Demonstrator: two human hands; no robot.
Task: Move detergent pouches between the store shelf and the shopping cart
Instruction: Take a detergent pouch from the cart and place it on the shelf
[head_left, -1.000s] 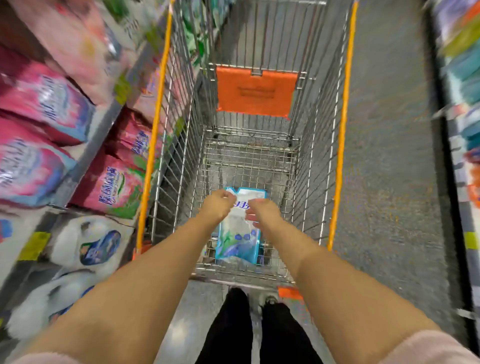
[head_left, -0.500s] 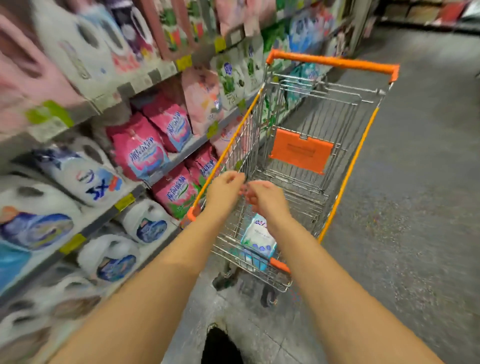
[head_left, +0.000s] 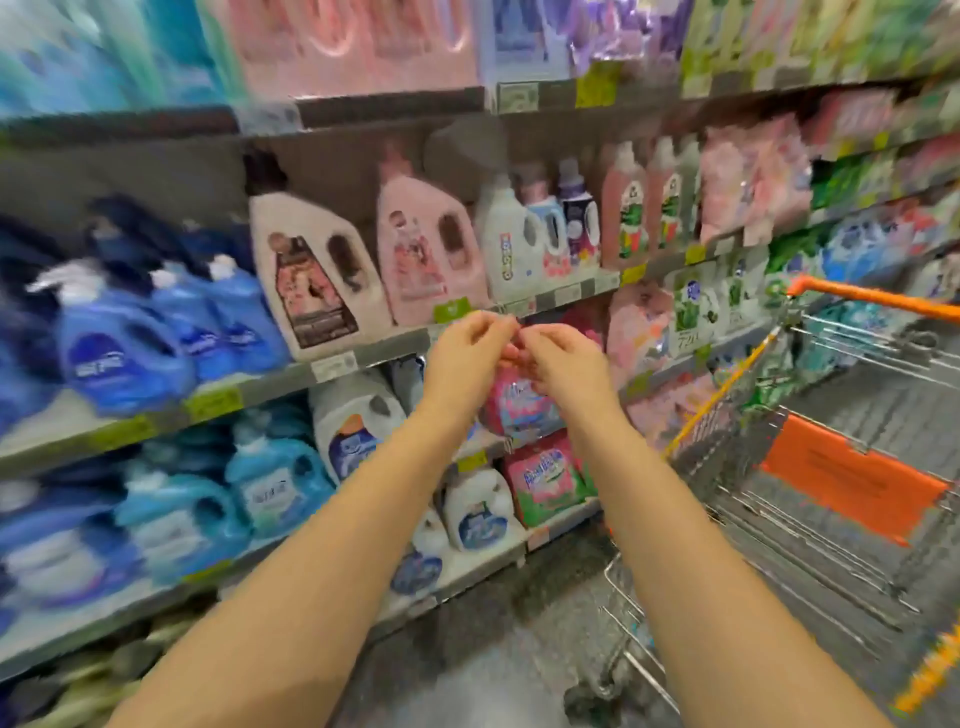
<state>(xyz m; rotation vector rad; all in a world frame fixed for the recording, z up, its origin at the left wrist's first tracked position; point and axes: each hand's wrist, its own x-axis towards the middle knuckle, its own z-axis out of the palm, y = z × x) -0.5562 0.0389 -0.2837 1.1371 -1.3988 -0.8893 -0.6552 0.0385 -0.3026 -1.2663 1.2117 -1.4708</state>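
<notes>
Pink detergent pouch (head_left: 519, 404) sat on shelf (head_left: 270, 389) behind 2 hands, left hand (head_left: 467, 353) and right hand (head_left: 566, 364), both loosely curled, empty. Step judged: reach. Next: grip pouch, carry to cart (head_left: 719, 397).

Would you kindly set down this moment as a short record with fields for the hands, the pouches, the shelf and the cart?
left hand: raised before the shelf, fingers curled; blur hides whether they pinch anything
right hand: beside it, in front of the top of the pink pouch; contact unclear
second pink pouch: one shelf lower
shelf: blue bottles at left, pink jug above the hands
cart: right of the hands; contents too blurred to tell
</notes>
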